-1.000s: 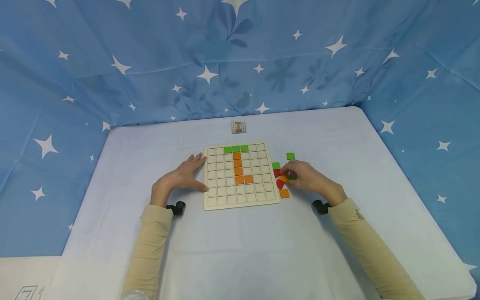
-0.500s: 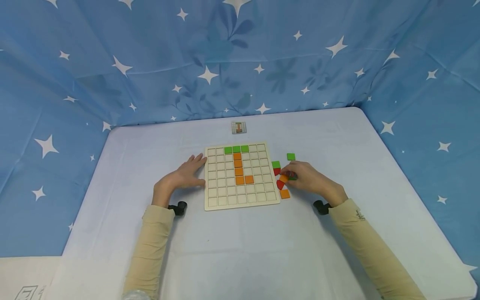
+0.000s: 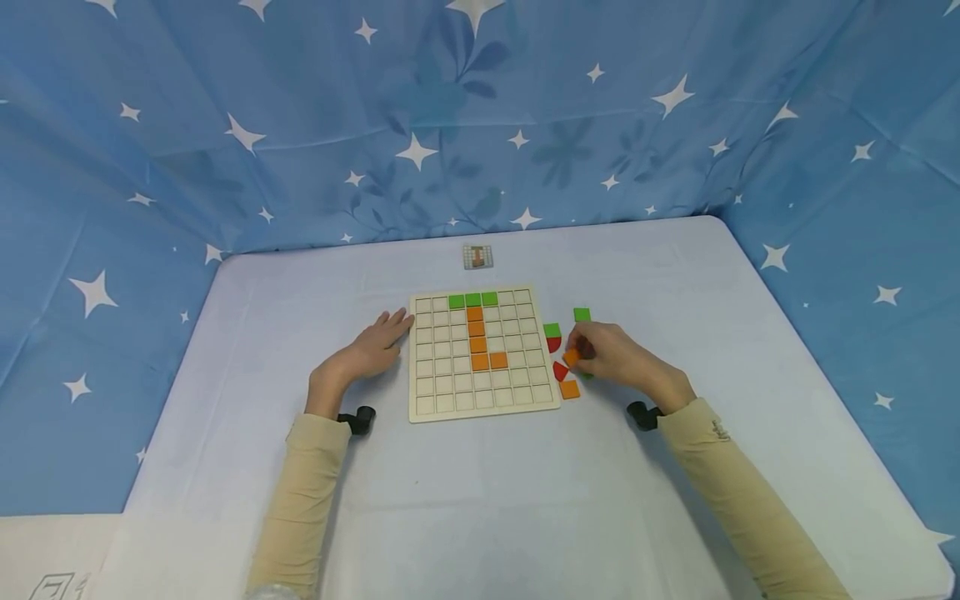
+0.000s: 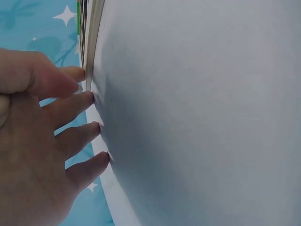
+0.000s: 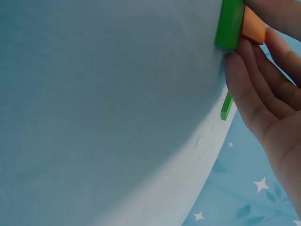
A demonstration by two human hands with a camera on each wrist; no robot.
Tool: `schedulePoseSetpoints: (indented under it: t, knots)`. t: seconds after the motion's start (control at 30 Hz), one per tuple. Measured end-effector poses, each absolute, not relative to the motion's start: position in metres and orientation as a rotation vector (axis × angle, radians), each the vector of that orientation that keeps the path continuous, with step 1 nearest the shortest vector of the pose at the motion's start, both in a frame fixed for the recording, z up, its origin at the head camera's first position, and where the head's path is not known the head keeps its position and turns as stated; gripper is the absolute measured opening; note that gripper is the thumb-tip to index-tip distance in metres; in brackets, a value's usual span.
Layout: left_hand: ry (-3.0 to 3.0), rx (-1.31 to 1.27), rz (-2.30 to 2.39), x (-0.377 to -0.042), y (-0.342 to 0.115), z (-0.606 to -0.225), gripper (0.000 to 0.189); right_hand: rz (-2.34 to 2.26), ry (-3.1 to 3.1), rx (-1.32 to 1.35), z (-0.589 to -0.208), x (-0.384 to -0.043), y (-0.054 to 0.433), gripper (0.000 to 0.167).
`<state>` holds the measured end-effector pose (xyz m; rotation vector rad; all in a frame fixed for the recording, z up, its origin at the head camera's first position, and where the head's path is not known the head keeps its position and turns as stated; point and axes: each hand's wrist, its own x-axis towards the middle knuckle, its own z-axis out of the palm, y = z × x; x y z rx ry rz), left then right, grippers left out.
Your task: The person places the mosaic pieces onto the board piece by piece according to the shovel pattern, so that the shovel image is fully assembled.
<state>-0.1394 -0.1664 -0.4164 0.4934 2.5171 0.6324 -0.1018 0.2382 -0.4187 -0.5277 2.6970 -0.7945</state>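
Note:
My right hand [image 3: 618, 358] pinches an orange square tile [image 3: 572, 357] between thumb and fingers, right of the board. In the right wrist view that orange tile [image 5: 254, 27] shows between the fingers, beside a green tile [image 5: 230, 24] near the table. A pale gridded board [image 3: 442, 403] lies at the table's middle. It bears a row of green tiles [image 3: 473, 300] at the top, with orange tiles [image 3: 477, 329] in a column below and one to the side. My left hand [image 3: 367, 348] rests with spread fingertips at the board's left edge [image 4: 90, 52].
Several loose tiles lie right of the board: a green one [image 3: 582, 314], another green one [image 3: 552, 331], a red rounded piece [image 3: 553, 344], a red wedge [image 3: 560, 372] and an orange square [image 3: 570, 390]. A small pattern card [image 3: 477, 257] lies behind the board.
My right hand has drawn slightly right with the orange tile, off the red wedge. My left thumb has come away from the board's edge and tucked in.

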Motion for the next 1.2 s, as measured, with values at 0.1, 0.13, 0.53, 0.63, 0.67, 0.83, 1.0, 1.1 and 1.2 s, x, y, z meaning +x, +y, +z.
schedulePoseSetpoints:
  t: [0.1,0.13,0.53,0.63,0.67,0.83,1.0,1.1,1.2]
  knots:
    - [2.518,0.502,0.652,-0.1390,-0.1661,-0.4170,0.058,-0.812,2.697,-0.536,-0.4193,-0.1011,0.2388,0.022]
    - [2.521,0.506,0.652,-0.1388,-0.1661,-0.4173,0.060,-0.817,2.698,-0.538,-0.4193,-0.1008,0.2390,0.022]
    - [2.499,0.462,0.651,-0.1388,-0.1676,-0.4198,0.094,-0.870,2.727,-0.593,-0.4178,-0.0979,0.2430,0.021]
    - [2.500,0.459,0.642,-0.1392,-0.1679,-0.4198,0.099,-0.882,2.729,-0.605,-0.4182,-0.0985,0.2442,0.028]
    - [2.501,0.459,0.641,-0.1393,-0.1678,-0.4196,0.101,-0.888,2.728,-0.608,-0.4182,-0.0985,0.2444,0.029]
    - [2.499,0.461,0.638,-0.1391,-0.1673,-0.4186,0.107,-0.905,2.720,-0.626,-0.4177,-0.0987,0.2452,0.030]
    - [2.498,0.467,0.638,-0.1383,-0.1670,-0.4176,0.108,-0.943,2.700,-0.612,-0.4191,-0.0993,0.2459,0.029]
    - [2.496,0.468,0.636,-0.1387,-0.1674,-0.4175,0.108,-0.996,2.685,-0.587,-0.4196,-0.0995,0.2451,0.026]
    - [2.489,0.465,0.638,-0.1390,-0.1687,-0.4173,0.108,-1.057,2.660,-0.556,-0.4189,-0.1001,0.2427,0.023]
